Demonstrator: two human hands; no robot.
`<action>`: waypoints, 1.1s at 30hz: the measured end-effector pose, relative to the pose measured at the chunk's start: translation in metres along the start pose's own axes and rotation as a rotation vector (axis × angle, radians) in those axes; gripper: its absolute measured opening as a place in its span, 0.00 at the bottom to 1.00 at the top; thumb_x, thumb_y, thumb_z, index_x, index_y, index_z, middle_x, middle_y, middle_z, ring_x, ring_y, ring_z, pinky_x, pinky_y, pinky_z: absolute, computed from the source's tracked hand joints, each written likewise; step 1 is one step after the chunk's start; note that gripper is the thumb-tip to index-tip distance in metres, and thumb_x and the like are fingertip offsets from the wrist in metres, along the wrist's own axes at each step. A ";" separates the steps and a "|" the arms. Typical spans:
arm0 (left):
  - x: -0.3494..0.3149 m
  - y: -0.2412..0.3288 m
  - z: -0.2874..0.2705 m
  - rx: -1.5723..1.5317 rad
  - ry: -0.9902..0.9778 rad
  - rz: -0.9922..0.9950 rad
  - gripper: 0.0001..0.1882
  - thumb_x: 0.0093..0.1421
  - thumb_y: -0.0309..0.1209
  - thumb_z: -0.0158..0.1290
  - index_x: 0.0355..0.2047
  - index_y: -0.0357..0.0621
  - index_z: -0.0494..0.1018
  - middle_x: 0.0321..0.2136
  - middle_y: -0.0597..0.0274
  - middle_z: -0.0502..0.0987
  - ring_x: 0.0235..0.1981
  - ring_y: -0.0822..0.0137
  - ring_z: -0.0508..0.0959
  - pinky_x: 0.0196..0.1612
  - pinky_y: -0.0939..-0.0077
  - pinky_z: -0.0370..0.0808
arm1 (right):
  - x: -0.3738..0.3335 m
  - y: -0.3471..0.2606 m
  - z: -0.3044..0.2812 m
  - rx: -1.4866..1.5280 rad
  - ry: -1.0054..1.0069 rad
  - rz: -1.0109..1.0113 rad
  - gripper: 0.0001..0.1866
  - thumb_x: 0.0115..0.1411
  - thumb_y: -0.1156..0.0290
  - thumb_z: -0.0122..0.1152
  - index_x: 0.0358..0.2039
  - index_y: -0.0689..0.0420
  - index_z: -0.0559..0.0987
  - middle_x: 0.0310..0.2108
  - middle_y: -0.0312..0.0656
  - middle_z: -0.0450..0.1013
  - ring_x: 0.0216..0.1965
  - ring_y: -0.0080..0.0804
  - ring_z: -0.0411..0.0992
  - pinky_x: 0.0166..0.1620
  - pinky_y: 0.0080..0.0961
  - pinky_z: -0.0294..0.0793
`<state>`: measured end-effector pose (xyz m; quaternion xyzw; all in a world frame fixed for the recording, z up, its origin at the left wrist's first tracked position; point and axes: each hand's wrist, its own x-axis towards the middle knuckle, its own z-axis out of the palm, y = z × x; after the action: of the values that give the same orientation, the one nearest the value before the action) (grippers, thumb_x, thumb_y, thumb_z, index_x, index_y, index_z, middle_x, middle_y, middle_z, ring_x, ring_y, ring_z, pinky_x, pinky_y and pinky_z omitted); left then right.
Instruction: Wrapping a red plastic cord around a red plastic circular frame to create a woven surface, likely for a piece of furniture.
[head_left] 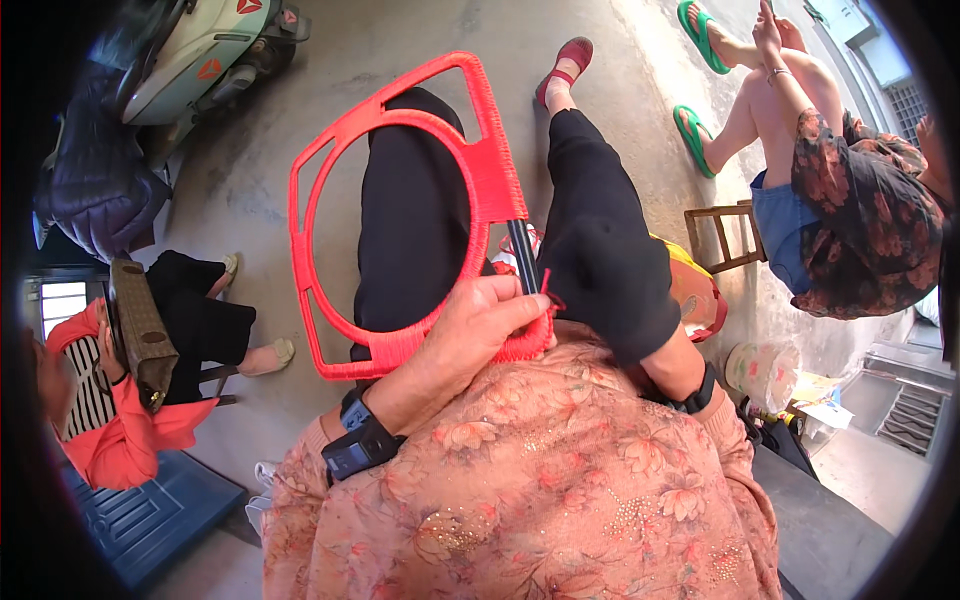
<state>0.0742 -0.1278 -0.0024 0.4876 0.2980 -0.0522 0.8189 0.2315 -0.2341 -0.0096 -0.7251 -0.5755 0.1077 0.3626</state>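
A red cord-wrapped frame [492, 180], a large ring inside a squared outer border, rests over my left thigh. My left hand [488, 312] grips its near right corner, thumb and fingers closed around the bar. Just beyond the thumb, a short black stretch of the bar [523, 255] shows bare between red wrappings. Loose red cord ends [555, 292] stick up by my fingertips. Of my right arm, the wrist [675, 365] shows beside my right knee; the hand and its fingers are hidden behind the dark trouser leg.
A yellow and red bag [692, 285] stands beyond my right knee, near a whitish bucket [762, 370]. At right, a person in green flip-flops sits on a wooden stool [725, 235]. Another seated person at left holds a brown handbag [142, 325]. A scooter [200, 75] is parked upper left.
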 end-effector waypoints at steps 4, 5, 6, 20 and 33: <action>-0.005 0.005 0.006 -0.025 0.009 0.026 0.10 0.63 0.30 0.50 0.35 0.34 0.74 0.27 0.64 0.77 0.28 0.77 0.77 0.35 0.83 0.73 | -0.001 0.012 0.013 0.160 0.133 0.153 0.04 0.54 0.72 0.60 0.29 0.59 0.77 0.24 0.44 0.74 0.25 0.35 0.74 0.30 0.27 0.70; -0.005 0.005 0.005 -0.024 0.010 0.032 0.10 0.63 0.30 0.50 0.35 0.34 0.74 0.27 0.64 0.77 0.28 0.77 0.77 0.35 0.83 0.73 | -0.002 0.013 0.014 0.371 0.097 0.255 0.06 0.54 0.71 0.61 0.31 0.59 0.78 0.24 0.43 0.75 0.24 0.31 0.73 0.30 0.25 0.70; -0.004 0.005 0.004 -0.061 0.014 0.023 0.10 0.64 0.30 0.50 0.35 0.34 0.74 0.27 0.64 0.77 0.28 0.77 0.77 0.35 0.83 0.73 | -0.002 0.014 0.012 0.370 0.097 0.250 0.06 0.54 0.71 0.61 0.31 0.59 0.78 0.24 0.43 0.75 0.24 0.31 0.73 0.30 0.25 0.70; 0.001 0.005 0.003 -0.108 0.061 0.016 0.09 0.64 0.30 0.49 0.35 0.34 0.72 0.27 0.60 0.77 0.29 0.72 0.79 0.35 0.81 0.75 | -0.011 0.003 0.004 0.801 -0.211 0.407 0.07 0.59 0.72 0.57 0.35 0.62 0.78 0.25 0.39 0.74 0.27 0.17 0.69 0.32 0.19 0.70; 0.003 -0.002 0.002 0.005 0.094 0.085 0.09 0.63 0.30 0.49 0.33 0.35 0.73 0.26 0.64 0.76 0.27 0.75 0.76 0.34 0.82 0.73 | -0.008 -0.008 0.010 0.260 0.011 0.086 0.05 0.49 0.74 0.61 0.26 0.58 0.74 0.21 0.48 0.69 0.23 0.43 0.71 0.27 0.31 0.70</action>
<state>0.0771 -0.1301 -0.0050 0.5038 0.3149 0.0049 0.8044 0.2176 -0.2372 -0.0138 -0.6966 -0.5232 0.1926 0.4516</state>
